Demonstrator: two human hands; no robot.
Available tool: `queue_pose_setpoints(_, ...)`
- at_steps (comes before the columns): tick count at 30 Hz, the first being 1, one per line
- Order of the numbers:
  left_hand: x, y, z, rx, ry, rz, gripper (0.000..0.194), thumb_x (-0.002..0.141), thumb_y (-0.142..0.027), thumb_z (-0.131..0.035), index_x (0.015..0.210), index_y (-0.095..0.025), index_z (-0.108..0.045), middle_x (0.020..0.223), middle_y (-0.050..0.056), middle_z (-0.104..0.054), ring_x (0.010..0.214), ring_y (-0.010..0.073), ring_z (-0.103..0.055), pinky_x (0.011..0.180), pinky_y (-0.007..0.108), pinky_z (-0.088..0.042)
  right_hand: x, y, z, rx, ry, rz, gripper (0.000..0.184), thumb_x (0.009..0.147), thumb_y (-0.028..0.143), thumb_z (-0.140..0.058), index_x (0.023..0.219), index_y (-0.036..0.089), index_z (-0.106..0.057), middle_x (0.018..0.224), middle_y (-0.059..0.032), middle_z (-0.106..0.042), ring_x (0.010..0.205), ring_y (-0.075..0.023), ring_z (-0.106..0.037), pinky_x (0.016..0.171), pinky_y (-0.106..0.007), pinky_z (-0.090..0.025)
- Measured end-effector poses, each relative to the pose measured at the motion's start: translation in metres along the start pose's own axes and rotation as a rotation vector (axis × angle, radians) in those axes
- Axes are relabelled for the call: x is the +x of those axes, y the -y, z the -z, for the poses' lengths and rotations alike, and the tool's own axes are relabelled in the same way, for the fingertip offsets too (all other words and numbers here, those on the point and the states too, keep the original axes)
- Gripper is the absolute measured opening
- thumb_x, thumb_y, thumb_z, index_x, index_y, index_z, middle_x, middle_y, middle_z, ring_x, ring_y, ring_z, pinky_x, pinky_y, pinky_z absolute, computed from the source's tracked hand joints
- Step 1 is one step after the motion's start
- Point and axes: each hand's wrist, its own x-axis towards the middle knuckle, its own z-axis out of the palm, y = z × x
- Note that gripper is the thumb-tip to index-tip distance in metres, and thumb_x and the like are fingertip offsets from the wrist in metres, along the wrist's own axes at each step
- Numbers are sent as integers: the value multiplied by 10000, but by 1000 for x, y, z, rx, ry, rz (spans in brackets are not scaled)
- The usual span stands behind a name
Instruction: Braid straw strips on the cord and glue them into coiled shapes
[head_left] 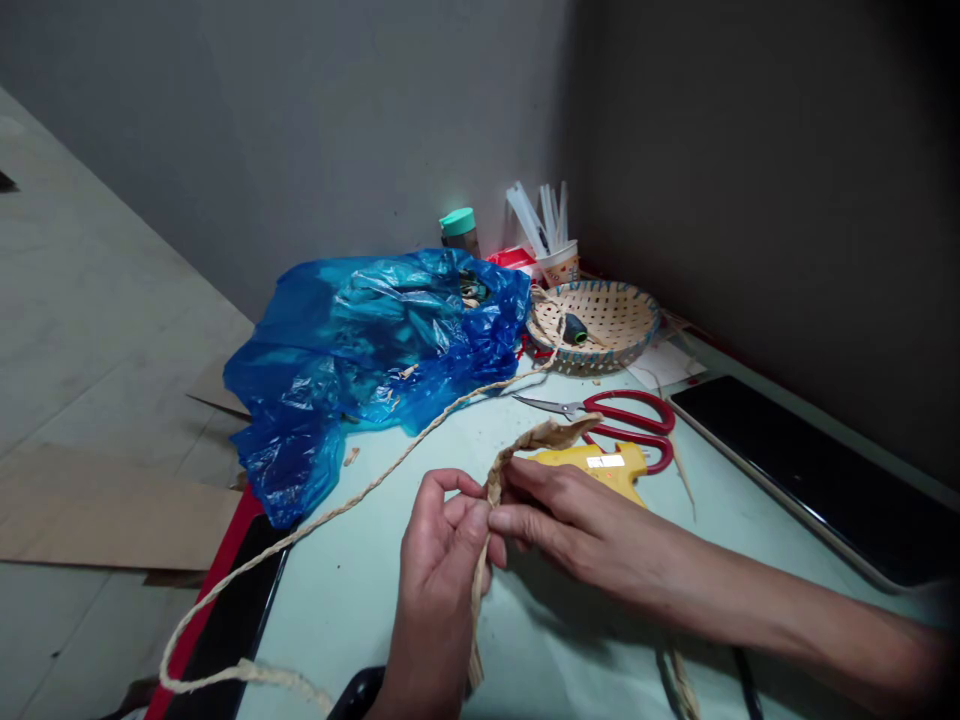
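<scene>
Two bare hands meet over a pale green tabletop (345,600), both closed on one braided strip of tan fibre (495,482). The left hand (442,560) pinches the strip between thumb and fingers, while the right hand (555,510) grips it just beside, its thumb tip next to the left thumb. The strip stands roughly upright between them, its wide, leaf-like upper end bending to the right and its loose strands hanging below the left hand. Just beyond the right hand lies a yellow tool (600,465), partly hidden by it, and next to that a pair of red-handled scissors (630,412) with the blades pointing left. A thin twisted cord (390,466) runs from a shallow woven basket (622,312) past a crumpled blue plastic bag (375,320) and loops at the table's left edge. Inside the basket sits a dark spool (575,330); behind it stands a paper cup (561,266) of whitish sticks (551,215). To the right lies a flat black slab (810,480).
</scene>
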Motion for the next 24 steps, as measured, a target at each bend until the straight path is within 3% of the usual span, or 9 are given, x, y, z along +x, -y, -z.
queue_pose_setpoints(4, -1, -5, 1, 185, -28, -97, 168, 850, -363, -653, 866, -204, -600, 639, -5, -621, 531, 111, -506, 496, 190, -344, 3, 0, 4, 88, -75, 42, 269, 963, 259, -512, 701, 199, -488, 714, 27, -548, 683, -135, -509, 641, -250, -370)
queue_pose_setpoints(7, 0, -10, 3, 443, -125, -297, 96, 828, -266, -671, 765, -194, -682, 689, 26, -685, 652, 164, -607, 612, 222, -425, 5, -3, 5, 142, -105, 18, 280, 940, 235, -508, 666, 196, -467, 664, 31, -530, 653, -134, -502, 598, -247, -355)
queue_pose_setpoints(11, -1, -12, 3, 639, -218, -582, 105, 784, -174, -710, 699, -227, -738, 691, 16, -688, 667, 174, -607, 668, 236, -426, 7, -5, 3, 160, -158, -46, 263, 908, 232, -523, 648, 193, -535, 651, 18, -601, 650, -149, -543, 642, -258, -395)
queue_pose_setpoints(14, -6, -5, -3, 665, -283, -737, 142, 776, -136, -714, 720, -258, -759, 680, 17, -685, 650, 183, -598, 676, 257, -428, 6, -5, 2, 299, -177, -63, 251, 893, 274, -551, 655, 195, -532, 655, 5, -620, 650, -158, -559, 636, -259, -414)
queue_pose_setpoints(18, -7, 17, -9, 672, -305, -845, 199, 776, -84, -709, 809, -265, -785, 720, 53, -728, 669, 198, -630, 714, 288, -467, 2, -2, 4, 348, -189, -10, 299, 914, 313, -559, 648, 196, -489, 613, 31, -524, 570, -123, -452, 541, -238, -330)
queue_pose_setpoints(20, -2, 28, -6, 707, -328, -1004, 242, 755, -36, -720, 865, -245, -772, 753, 71, -741, 712, 208, -661, 736, 303, -499, 1, -2, 4, 334, -173, 37, 323, 928, 326, -558, 639, 193, -499, 612, 34, -491, 573, -120, -436, 547, -243, -324)
queue_pose_setpoints(22, 3, 35, 0, 846, -283, -1216, 341, 736, 22, -709, 997, -196, -739, 794, 95, -741, 749, 220, -680, 737, 314, -527, 3, -3, 3, 330, -173, 72, 299, 935, 324, -552, 669, 190, -535, 654, 29, -506, 613, -124, -467, 588, -241, -354)
queue_pose_setpoints(24, 7, 36, 6, 1047, -117, -1407, 392, 744, 61, -661, 1102, -97, -686, 842, 153, -736, 781, 242, -678, 736, 332, -540, 6, -6, 2, 325, -202, 62, 266, 928, 317, -553, 696, 189, -533, 698, 27, -517, 646, -124, -477, 602, -236, -367)
